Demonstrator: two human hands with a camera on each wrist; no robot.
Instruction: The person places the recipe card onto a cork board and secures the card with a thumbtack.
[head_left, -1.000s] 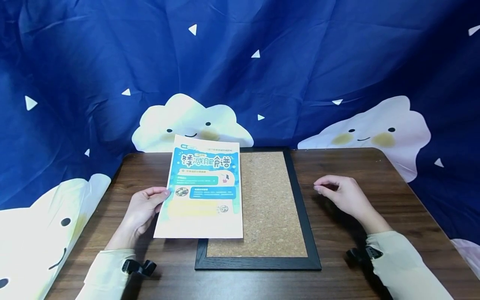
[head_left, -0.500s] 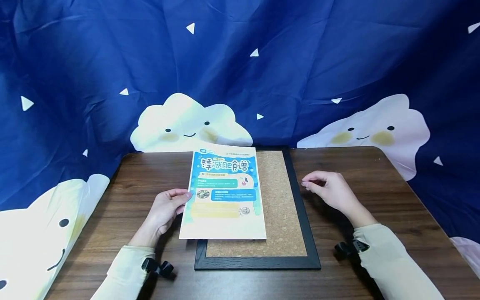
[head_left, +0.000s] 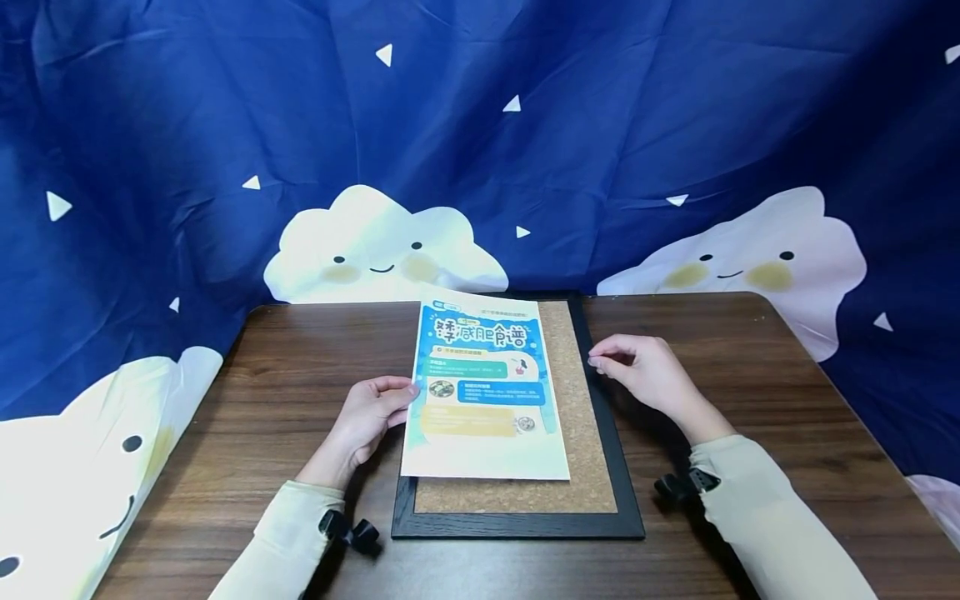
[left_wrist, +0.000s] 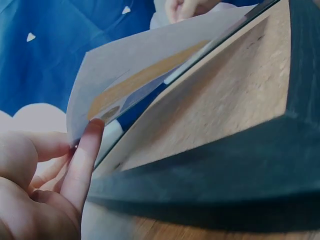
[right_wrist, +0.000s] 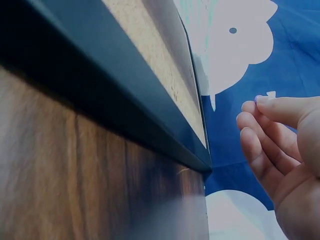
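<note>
A printed poster sheet (head_left: 483, 392), blue and white with Chinese lettering, hangs tilted over a cork board (head_left: 585, 417) with a black frame. My left hand (head_left: 372, 417) pinches the sheet's left edge between thumb and fingers; in the left wrist view the sheet (left_wrist: 130, 75) stands off the cork. My right hand (head_left: 645, 375) is at the frame's right side, thumb and index fingertip together. In the right wrist view a bit of a small purple object (right_wrist: 257, 98) shows between those fingertips; the rest of it is hidden.
The board lies on a dark wooden table (head_left: 225, 467) close to its back edge. Behind the table hangs a blue cloth (head_left: 570, 150) with printed clouds. Each wrist wears a small black camera, the left camera (head_left: 348, 533) and the right camera (head_left: 678, 486).
My left hand has carried the sheet rightward, so it now covers more of the cork. My right hand has moved left, up to the frame's right side.
</note>
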